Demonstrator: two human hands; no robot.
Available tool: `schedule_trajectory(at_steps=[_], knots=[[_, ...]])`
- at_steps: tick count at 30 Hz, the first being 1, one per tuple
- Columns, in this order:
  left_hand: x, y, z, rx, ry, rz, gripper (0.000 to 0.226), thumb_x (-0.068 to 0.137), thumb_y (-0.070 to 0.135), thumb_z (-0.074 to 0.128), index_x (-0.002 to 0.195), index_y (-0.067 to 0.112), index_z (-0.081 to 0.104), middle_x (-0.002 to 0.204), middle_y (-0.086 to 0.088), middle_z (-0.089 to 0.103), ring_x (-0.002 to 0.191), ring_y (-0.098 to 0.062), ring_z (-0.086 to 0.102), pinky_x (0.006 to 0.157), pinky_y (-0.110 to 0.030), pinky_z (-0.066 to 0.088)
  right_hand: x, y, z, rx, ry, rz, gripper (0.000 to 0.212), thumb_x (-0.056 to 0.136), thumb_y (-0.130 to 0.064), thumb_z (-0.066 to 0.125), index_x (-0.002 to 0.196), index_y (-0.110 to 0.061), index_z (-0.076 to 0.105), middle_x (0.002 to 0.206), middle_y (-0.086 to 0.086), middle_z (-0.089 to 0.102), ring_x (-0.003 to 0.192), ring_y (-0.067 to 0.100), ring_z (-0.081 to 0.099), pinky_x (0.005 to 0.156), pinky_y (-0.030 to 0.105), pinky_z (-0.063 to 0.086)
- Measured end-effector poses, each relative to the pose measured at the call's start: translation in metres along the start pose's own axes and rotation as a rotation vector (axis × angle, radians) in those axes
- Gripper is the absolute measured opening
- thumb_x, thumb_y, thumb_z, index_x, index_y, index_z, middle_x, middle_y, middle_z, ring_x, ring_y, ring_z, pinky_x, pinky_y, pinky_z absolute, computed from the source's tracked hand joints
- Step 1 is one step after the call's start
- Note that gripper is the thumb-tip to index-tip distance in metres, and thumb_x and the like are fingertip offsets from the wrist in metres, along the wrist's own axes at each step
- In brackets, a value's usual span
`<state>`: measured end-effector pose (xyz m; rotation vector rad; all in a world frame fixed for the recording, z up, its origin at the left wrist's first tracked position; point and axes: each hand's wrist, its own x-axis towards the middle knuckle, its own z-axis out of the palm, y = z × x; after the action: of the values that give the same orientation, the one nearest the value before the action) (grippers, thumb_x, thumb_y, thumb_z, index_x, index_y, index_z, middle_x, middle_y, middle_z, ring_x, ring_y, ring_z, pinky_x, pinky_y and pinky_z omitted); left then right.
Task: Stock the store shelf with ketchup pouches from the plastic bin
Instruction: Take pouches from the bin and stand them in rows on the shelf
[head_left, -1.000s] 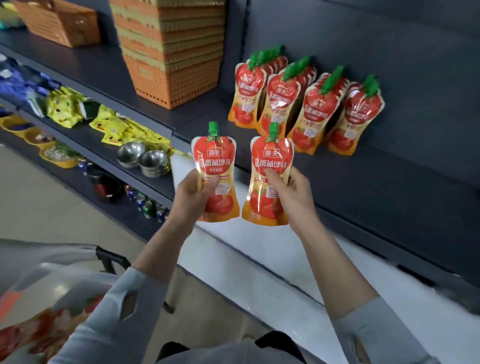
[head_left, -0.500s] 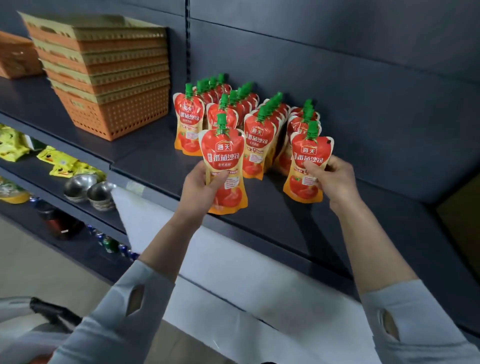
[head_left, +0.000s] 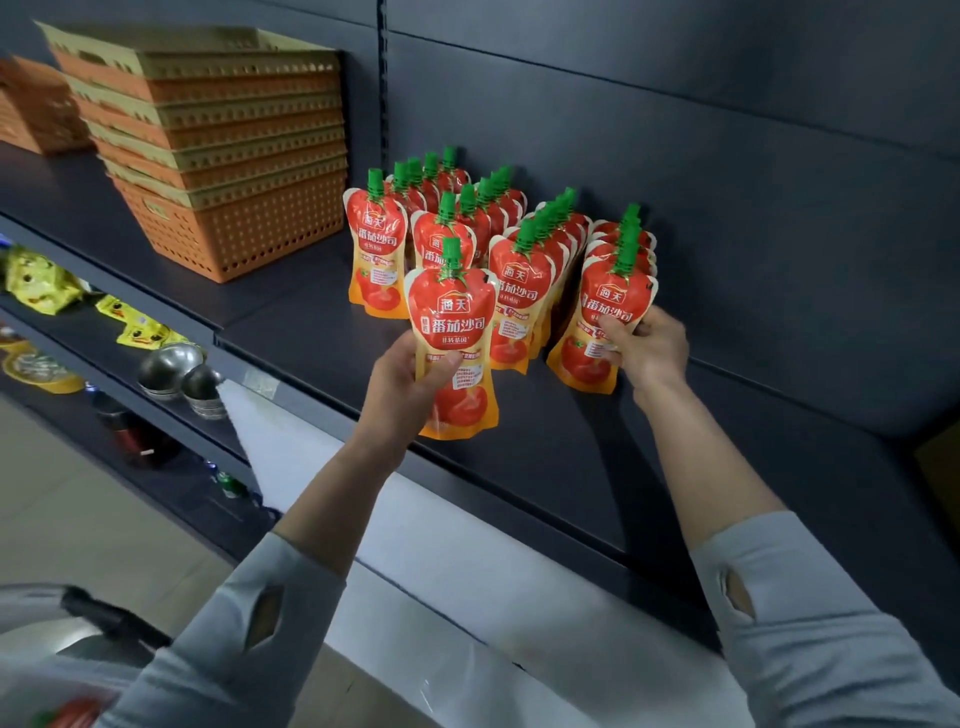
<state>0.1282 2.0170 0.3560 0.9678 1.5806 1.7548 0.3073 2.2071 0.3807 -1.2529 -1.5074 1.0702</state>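
Note:
Several rows of red ketchup pouches (head_left: 519, 291) with green caps stand on the dark shelf (head_left: 571, 457). My left hand (head_left: 405, 384) grips one ketchup pouch (head_left: 452, 332) upright above the shelf, in front of the rows. My right hand (head_left: 649, 348) holds another pouch (head_left: 608, 317) at the front of the rightmost row, its base at the shelf surface. The plastic bin (head_left: 47, 680) shows only partly at the bottom left corner.
A stack of orange and yellow perforated baskets (head_left: 218, 156) stands on the shelf left of the pouches. The lower shelf holds yellow packets (head_left: 47, 286) and metal bowls (head_left: 176, 369). A white shelf-edge strip (head_left: 415, 545) runs below.
My right hand has pushed its pouch down against the front of the rightmost row. My left hand keeps its pouch in front of the rows, nearly unmoved.

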Motion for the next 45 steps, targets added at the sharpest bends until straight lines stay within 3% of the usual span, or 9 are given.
schedule_trajectory(at_steps=[12, 18, 20, 23, 27, 31, 36, 41, 45], knots=[[0.001, -0.004, 0.01, 0.051, -0.055, -0.027, 0.038, 0.091, 0.029, 0.062, 0.127, 0.018, 0.056, 0.116, 0.002, 0.069, 0.103, -0.017, 0.068, 0.091, -0.043, 0.055, 0.009, -0.002, 0.003, -0.103, -0.025, -0.036, 0.035, 0.089, -0.026, 0.074, 0.122, -0.022, 0.063, 0.122, 0.0, 0.069, 0.109, 0.014, 0.064, 0.098, 0.044, 0.055], [0.001, -0.006, 0.019, 0.094, -0.096, -0.013, 0.036, 0.091, 0.028, 0.063, 0.125, 0.018, 0.056, 0.116, 0.003, 0.069, 0.104, -0.016, 0.067, 0.091, -0.042, 0.055, -0.013, -0.02, -0.014, -0.233, 0.293, -0.389, 0.03, 0.09, -0.032, 0.07, 0.116, -0.02, 0.06, 0.107, -0.007, 0.064, 0.1, 0.011, 0.062, 0.09, 0.035, 0.054], [0.001, -0.007, 0.024, 0.102, -0.113, -0.015, 0.035, 0.091, 0.028, 0.063, 0.124, 0.019, 0.057, 0.116, 0.002, 0.068, 0.104, -0.015, 0.067, 0.091, -0.041, 0.055, -0.025, -0.032, -0.013, -0.223, 0.151, -0.512, 0.016, 0.094, -0.031, 0.065, 0.106, -0.021, 0.067, 0.101, -0.011, 0.067, 0.093, 0.001, 0.062, 0.086, 0.025, 0.052], [0.001, -0.007, 0.033, 0.09, -0.156, -0.014, 0.031, 0.091, 0.026, 0.063, 0.12, 0.021, 0.056, 0.115, 0.001, 0.068, 0.105, -0.015, 0.066, 0.09, -0.037, 0.055, -0.044, -0.047, -0.006, -0.22, -0.263, -0.467, 0.015, 0.095, -0.033, 0.066, 0.102, -0.022, 0.074, 0.1, -0.017, 0.071, 0.092, -0.006, 0.064, 0.076, 0.012, 0.049], [-0.001, -0.007, 0.045, 0.065, -0.22, -0.013, 0.034, 0.091, 0.027, 0.064, 0.123, 0.02, 0.055, 0.115, 0.001, 0.068, 0.104, -0.014, 0.067, 0.086, -0.03, 0.055, -0.049, -0.048, -0.002, -0.103, -0.491, -0.298, 0.012, 0.092, -0.025, 0.071, 0.1, -0.016, 0.074, 0.095, -0.006, 0.076, 0.083, 0.007, 0.071, 0.069, 0.03, 0.058], [0.002, -0.01, 0.054, 0.022, -0.23, -0.018, 0.034, 0.089, 0.02, 0.067, 0.121, 0.019, 0.054, 0.107, 0.009, 0.068, 0.096, -0.003, 0.067, 0.074, -0.016, 0.054, -0.044, -0.043, -0.01, -0.079, -0.42, -0.293, 0.012, 0.091, -0.023, 0.072, 0.092, -0.011, 0.074, 0.09, 0.001, 0.077, 0.079, 0.017, 0.073, 0.066, 0.031, 0.059], [0.004, -0.03, 0.055, 0.161, -0.203, 0.038, 0.041, 0.087, 0.015, 0.069, 0.126, 0.013, 0.056, 0.113, -0.003, 0.067, 0.107, -0.011, 0.064, 0.097, -0.029, 0.051, -0.031, -0.037, -0.03, -0.106, -0.264, -0.303, 0.01, 0.092, -0.023, 0.071, 0.088, -0.014, 0.073, 0.094, -0.001, 0.077, 0.084, 0.016, 0.075, 0.071, 0.035, 0.061], [0.001, -0.046, 0.072, 0.401, -0.268, 0.106, 0.042, 0.091, 0.018, 0.064, 0.131, 0.02, 0.054, 0.129, 0.0, 0.061, 0.121, -0.013, 0.055, 0.104, -0.033, 0.046, -0.02, -0.028, -0.041, -0.162, -0.139, -0.346, 0.005, 0.094, -0.026, 0.069, 0.091, -0.021, 0.071, 0.098, -0.006, 0.074, 0.089, 0.008, 0.072, 0.067, 0.022, 0.059], [0.004, -0.052, 0.086, 0.596, -0.315, 0.196, 0.05, 0.093, 0.021, 0.06, 0.141, 0.017, 0.045, 0.142, -0.001, 0.05, 0.131, -0.016, 0.046, 0.109, -0.036, 0.039, -0.01, -0.018, -0.035, -0.124, -0.094, -0.337, 0.014, 0.095, -0.025, 0.067, 0.105, -0.016, 0.072, 0.109, -0.002, 0.073, 0.099, 0.011, 0.071, 0.073, 0.025, 0.062]])
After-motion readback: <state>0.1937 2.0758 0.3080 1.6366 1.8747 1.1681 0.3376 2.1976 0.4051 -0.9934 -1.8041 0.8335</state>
